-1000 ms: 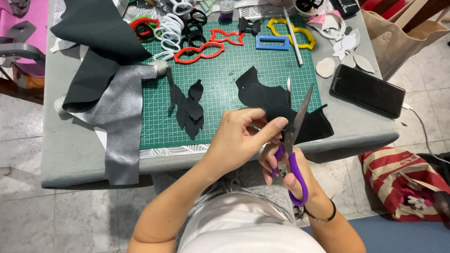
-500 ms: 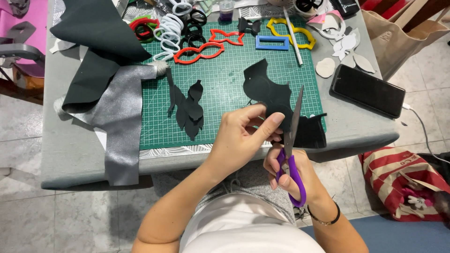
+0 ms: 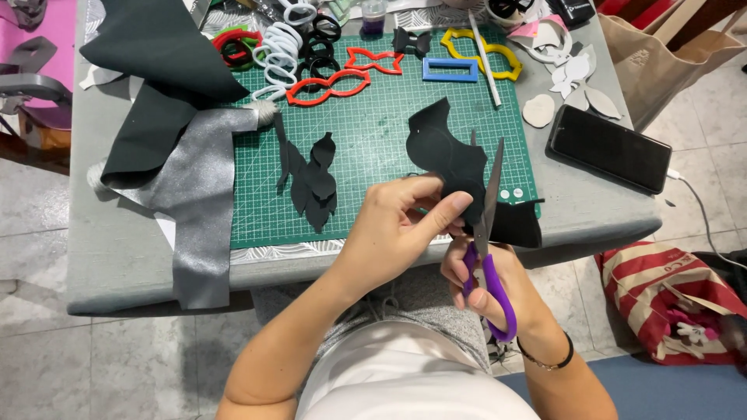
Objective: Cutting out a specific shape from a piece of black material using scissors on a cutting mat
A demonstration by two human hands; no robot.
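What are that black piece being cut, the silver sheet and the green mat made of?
The black piece looks like matte felt or craft foam: it holds a clean scalloped edge with no shine, pinched by the left hand. The silver sheet seems a metallic-coated fabric or faux leather, glinting softly and draping off the table. The green mat looks like a rubbery vinyl cutting mat with a printed grid.

Left hand (image 3: pixel 401 229) was up over the near table edge, forearm running in from bottom left, wrist roughly straight. Fingers curled inward, thumb (image 3: pixel 447 211) extended to the right and pressed against fingertips in a pinch. Right hand (image 3: pixel 490 288) sat just below and right of it, closed in a grip with fingers looped and knuckles toward camera. Right wrist bent slightly, dark band around it, forearm exiting bottom right.
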